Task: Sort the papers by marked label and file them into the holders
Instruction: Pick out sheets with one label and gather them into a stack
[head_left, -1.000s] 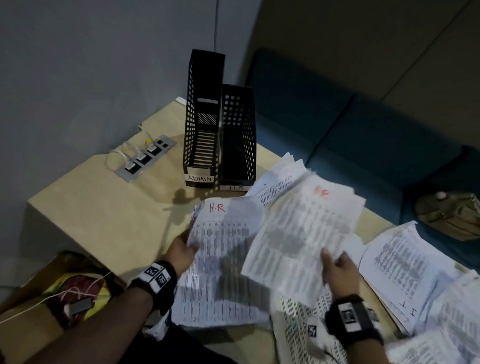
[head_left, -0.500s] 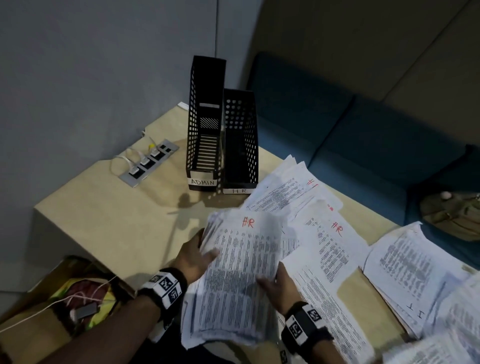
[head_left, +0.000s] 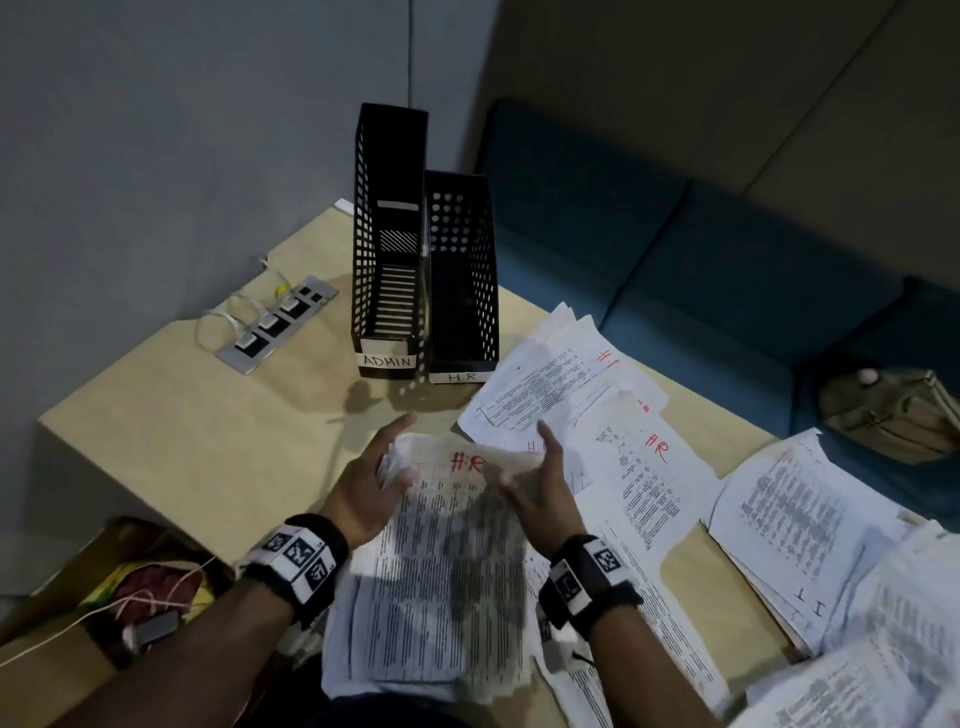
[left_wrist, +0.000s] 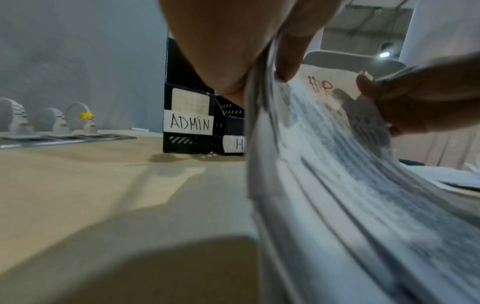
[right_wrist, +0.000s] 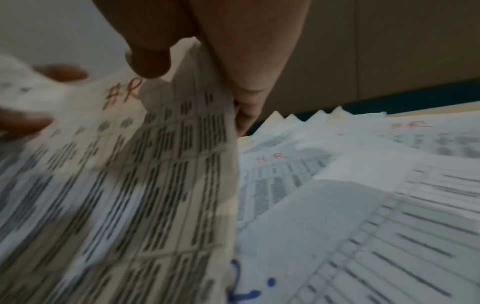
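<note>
Pale wooden table (head_left: 182, 447): both hands (head_left: 363, 486) (head_left: 540, 493) pinch a floppy printed paper stack (head_left: 441, 582) marked HR.

Office – labelled file holders (head_left: 423, 270), printed papers (head_left: 649, 467), desk power strip (head_left: 275, 325).

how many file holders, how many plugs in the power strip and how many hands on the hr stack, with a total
File holders: 2, the ADMIN holder and the HR holder
Plugs in the power strip: 3
Hands on the HR stack: 2, the left hand and the right hand
Total: 7
</note>
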